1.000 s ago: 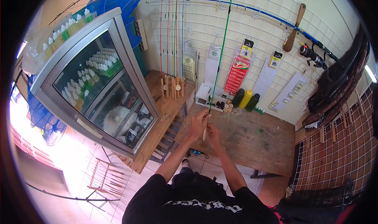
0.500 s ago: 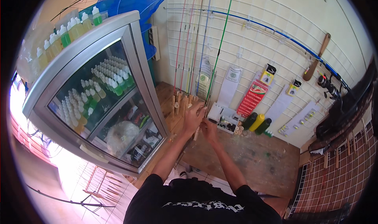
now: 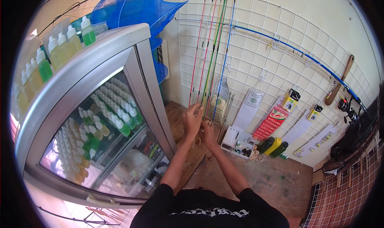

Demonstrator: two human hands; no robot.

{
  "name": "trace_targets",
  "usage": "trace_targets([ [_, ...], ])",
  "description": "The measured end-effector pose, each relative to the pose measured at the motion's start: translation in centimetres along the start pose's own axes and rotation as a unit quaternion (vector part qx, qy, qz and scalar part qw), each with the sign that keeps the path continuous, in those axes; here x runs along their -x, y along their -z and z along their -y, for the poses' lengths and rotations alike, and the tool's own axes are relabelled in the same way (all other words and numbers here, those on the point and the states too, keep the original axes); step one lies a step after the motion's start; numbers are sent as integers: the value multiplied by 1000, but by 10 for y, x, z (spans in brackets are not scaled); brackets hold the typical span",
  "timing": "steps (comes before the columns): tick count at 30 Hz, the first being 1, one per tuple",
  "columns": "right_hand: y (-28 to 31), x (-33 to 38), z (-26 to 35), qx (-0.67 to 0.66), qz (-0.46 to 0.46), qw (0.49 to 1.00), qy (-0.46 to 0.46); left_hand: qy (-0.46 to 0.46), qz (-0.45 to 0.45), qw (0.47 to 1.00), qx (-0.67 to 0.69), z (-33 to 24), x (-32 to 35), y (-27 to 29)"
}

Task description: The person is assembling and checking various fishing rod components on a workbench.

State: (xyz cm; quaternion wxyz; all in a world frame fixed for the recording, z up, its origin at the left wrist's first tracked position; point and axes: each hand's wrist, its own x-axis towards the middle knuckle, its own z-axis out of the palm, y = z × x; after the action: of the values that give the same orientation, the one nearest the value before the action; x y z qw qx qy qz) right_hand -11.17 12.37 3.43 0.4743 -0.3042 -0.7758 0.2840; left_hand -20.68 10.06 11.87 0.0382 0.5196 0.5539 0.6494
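Note:
A slim green fishing rod (image 3: 211,62) stands upright among several red, blue and other rods at the back of the wooden counter. Raised at the rods' lower ends, my left hand (image 3: 193,119) has its fingers closed around the green rod. Just below and to the right, my right hand (image 3: 207,132) is closed at the rod's handle end; its fingers partly hide what they grip. A blue rod (image 3: 228,40) rises just right of my hands. Wooden rod handles behind my hands are mostly hidden.
On my left stands a metal-framed glass cabinet (image 3: 143,68) with dropper bottles (image 3: 60,48) on top. A white parts tray (image 3: 234,142) and dark and yellow bottles (image 3: 276,148) line the counter (image 3: 256,176). A wire grid (image 3: 296,40) on the wall holds packets and a long blue rod.
My hands have carried the green rod leftward, in among the standing rods. The view has shifted, so the cabinet appears larger and closer.

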Motion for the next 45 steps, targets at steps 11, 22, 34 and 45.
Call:
trace_targets([
  [11, -17, -16, -4, 32, 38, 998, -40, 46, -11, 999, -28, 25, -12, 0],
  [22, -19, -23, 0, 48, 75, 993, -75, 103, -44, 992, 52, 45, -16, -11],
  [34, -30, -10, -19, 77, 14, 997, -29, 15, -51, 997, -48, 48, -20, -6],
  [45, -17, 58, -33, -21, -43, 990, -130, 57, -42, 995, -65, 48, -25, -7],
])
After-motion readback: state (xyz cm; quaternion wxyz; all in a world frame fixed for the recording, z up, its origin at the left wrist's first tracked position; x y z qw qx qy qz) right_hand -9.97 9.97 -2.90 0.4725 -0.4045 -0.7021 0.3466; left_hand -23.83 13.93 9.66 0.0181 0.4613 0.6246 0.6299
